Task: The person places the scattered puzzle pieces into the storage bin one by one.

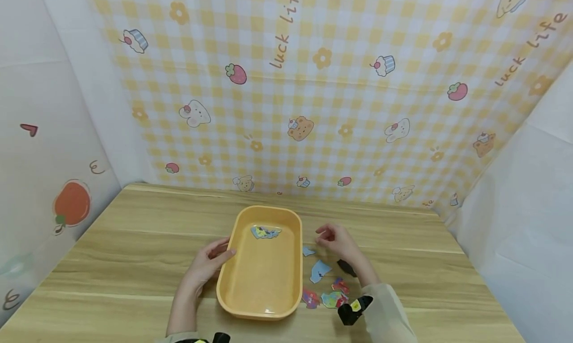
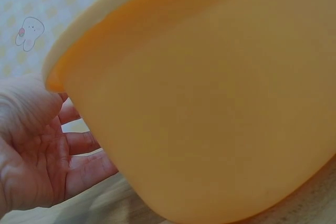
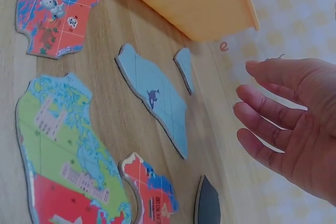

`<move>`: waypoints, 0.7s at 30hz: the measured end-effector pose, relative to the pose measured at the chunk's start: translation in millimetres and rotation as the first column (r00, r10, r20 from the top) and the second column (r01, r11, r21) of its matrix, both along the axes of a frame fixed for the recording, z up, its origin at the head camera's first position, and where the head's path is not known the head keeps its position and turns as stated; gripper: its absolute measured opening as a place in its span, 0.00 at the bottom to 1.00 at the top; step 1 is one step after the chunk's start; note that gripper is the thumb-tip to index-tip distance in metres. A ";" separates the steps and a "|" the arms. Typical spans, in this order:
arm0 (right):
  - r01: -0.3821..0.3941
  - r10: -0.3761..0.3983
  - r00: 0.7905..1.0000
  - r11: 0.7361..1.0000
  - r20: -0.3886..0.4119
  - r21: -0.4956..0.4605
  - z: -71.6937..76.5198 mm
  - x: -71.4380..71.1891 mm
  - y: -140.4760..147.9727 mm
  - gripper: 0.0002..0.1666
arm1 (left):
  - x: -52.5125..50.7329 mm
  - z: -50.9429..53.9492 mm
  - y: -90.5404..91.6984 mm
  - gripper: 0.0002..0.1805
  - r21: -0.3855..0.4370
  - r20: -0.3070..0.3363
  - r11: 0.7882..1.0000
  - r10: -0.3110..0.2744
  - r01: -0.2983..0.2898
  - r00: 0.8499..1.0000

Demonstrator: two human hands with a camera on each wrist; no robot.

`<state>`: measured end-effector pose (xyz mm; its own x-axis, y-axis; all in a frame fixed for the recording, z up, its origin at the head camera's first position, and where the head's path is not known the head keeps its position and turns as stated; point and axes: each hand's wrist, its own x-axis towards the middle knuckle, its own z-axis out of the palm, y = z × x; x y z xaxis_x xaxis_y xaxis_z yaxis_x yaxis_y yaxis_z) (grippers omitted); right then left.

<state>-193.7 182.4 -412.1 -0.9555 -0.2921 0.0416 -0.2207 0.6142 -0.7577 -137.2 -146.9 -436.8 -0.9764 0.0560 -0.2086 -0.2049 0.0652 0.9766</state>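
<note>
A yellow plastic basin [image 1: 263, 283] stands on the table with one map-printed jigsaw puzzle piece [image 1: 266, 232] lying at its far end. My left hand [image 1: 203, 268] holds the basin's left side, the thumb over the rim and the fingers against the outer wall. To the right of the basin, my right hand [image 1: 337, 242] hovers with loosely bent fingers and nothing in them. Near it are a small light blue piece [image 3: 184, 70], a larger blue piece [image 3: 153, 95] with an orca, and a dark piece [image 1: 346, 268] lying partly under the wrist.
Closer to me lie a red-purple piece [image 1: 311, 298], a small red piece [image 3: 152, 188] and a green-and-red piece [image 1: 334, 299]. The wooden table [image 1: 134, 263] meets a yellow checked cloth [image 1: 331, 94] behind, with white cloth walls at both sides.
</note>
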 end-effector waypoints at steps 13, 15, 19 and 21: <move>0.067 -0.065 0.994 0.997 0.084 -0.025 -6.4 7.6 10.4 0.15 | 0.8 0.3 0.2 0.30 0.000 0.003 1.000 -0.002 0.002 1.000; 0.092 -0.089 0.989 0.996 0.114 -0.020 -6.6 8.6 12.1 0.15 | 0.9 0.2 0.1 0.30 0.000 0.003 1.000 -0.002 0.002 1.000; 0.097 -0.097 0.984 0.995 0.148 0.007 -6.5 11.1 17.1 0.15 | 0.8 -0.1 0.0 0.30 0.007 0.002 1.000 -0.005 0.005 1.000; 0.073 -0.075 0.986 0.997 0.149 0.021 -6.7 12.4 20.2 0.15 | 0.8 -0.3 -0.2 0.30 0.011 0.000 1.000 -0.008 0.008 1.000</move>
<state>-181.4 202.6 -418.8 -0.9696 -0.2196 -0.1078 -0.0586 0.6364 -0.7691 -136.4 -147.0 -437.1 -0.9759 0.0663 -0.2080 -0.2045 0.0562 0.9773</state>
